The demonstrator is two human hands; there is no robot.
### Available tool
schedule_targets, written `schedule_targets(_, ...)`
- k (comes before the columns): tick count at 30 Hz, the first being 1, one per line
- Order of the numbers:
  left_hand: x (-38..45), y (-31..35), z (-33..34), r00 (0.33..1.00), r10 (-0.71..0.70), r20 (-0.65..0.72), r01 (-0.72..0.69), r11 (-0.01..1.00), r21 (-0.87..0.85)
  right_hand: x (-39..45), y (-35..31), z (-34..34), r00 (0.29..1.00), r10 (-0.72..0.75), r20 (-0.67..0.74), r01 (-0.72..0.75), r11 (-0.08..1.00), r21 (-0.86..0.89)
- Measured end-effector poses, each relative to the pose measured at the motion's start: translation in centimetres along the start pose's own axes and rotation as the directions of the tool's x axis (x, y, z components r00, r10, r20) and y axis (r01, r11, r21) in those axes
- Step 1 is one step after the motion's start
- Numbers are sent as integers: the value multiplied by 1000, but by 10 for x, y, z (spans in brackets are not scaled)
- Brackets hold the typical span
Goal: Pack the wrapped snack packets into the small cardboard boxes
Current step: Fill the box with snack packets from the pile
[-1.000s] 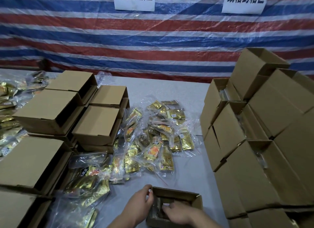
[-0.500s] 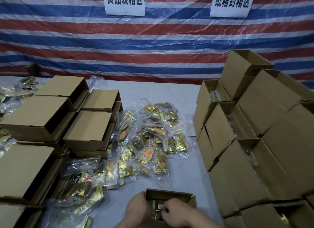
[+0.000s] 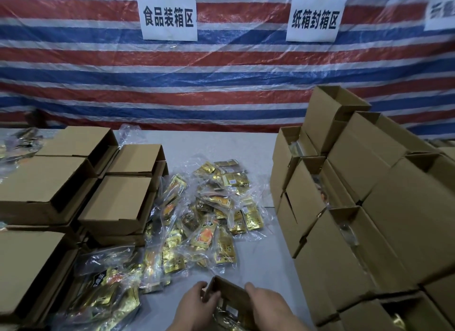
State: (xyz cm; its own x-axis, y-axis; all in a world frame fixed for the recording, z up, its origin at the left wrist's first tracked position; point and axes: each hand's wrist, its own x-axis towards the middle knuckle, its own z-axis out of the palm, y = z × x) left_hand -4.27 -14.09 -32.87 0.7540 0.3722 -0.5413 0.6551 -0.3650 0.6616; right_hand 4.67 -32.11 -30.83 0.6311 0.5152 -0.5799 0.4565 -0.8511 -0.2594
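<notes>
Both hands have shifted on the small brown cardboard box (image 3: 227, 296), which now sits tipped up on its near side at the bottom edge of the grey worktop (image 3: 256, 264). On the left hand (image 3: 194, 308) the fingers (image 3: 200, 287) curl round the box's left end. On the right hand (image 3: 269, 306) the fingers curl over the right end. Shiny gold wrapped snack packets (image 3: 225, 317) poke out of the box between the hands, but blur hides their print.

More gold snack packets in clear bags (image 3: 209, 222) lie spread just beyond the box. One bag (image 3: 101, 277) shows a black label with writing too blurry to read. Flat brown boxes (image 3: 118, 202) are stacked on the left. Open brown boxes (image 3: 369, 207) are piled high on the right, some cut off by the edge.

Behind hangs a red, white and blue striped sheet (image 3: 221, 79). One white paper sign (image 3: 168, 16) reads 食品装箱区. A second sign (image 3: 315, 20) reads 纸箱封箱区. A third sign (image 3: 442, 13) is cut off.
</notes>
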Motion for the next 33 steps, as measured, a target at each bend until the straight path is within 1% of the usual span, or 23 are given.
schedule_targets(2,-7,2,-2,998,-54,-18,52,993,-110,-4,-1,-7,999,13,-41,-11,999,32)
schedule_targets(4,-11,12,-6,993,-108,-49,91,958,-273,-10,-6,-20,991,-1,-134,3,1000,21)
schedule_targets(6,-16,38,-15,991,-102,-89,55,904,-424,-18,-11,-46,966,-26,-255,27,1000,-3)
schedule_targets(7,-19,57,-21,992,-64,-113,2,878,-479,-23,-14,-64,946,-32,-322,33,999,-3)
schedule_targets(9,-27,100,-36,986,59,-158,-138,822,-552,-32,-20,-106,894,-23,-448,28,1000,3)
schedule_targets(12,-36,173,-60,956,225,-188,-293,736,-610,-46,-25,-178,786,13,-618,26,998,54)
schedule_targets(13,-37,198,-67,945,270,-185,-326,716,-618,-50,-26,-202,749,30,-662,13,998,60)
schedule_targets(15,-33,248,-77,931,309,-192,-361,722,-590,-56,-23,-249,676,49,-735,-7,998,59)
schedule_targets(17,-23,296,-86,923,331,-198,-381,707,-595,-57,-16,-291,634,54,-772,-8,998,64)
schedule_targets(19,-6,342,-92,932,327,-155,-353,723,-594,-54,-6,-328,625,72,-777,-37,997,63)
schedule_targets(22,18,396,-102,939,330,-103,-338,819,-463,-42,14,-374,615,153,-774,-124,988,97)
schedule_targets(25,42,434,-103,913,408,12,-384,868,-316,-28,35,-412,618,200,-760,-173,978,117)
schedule_targets(26,51,444,-101,906,420,52,-390,876,-284,-24,40,-421,620,193,-761,-184,978,98)
schedule_targets(29,82,466,-94,909,401,115,-354,888,-293,-6,55,-440,620,158,-768,-259,966,-10)
schedule_targets(33,116,489,-86,911,375,171,-315,902,-295,21,75,-456,585,111,-803,-362,922,-137)
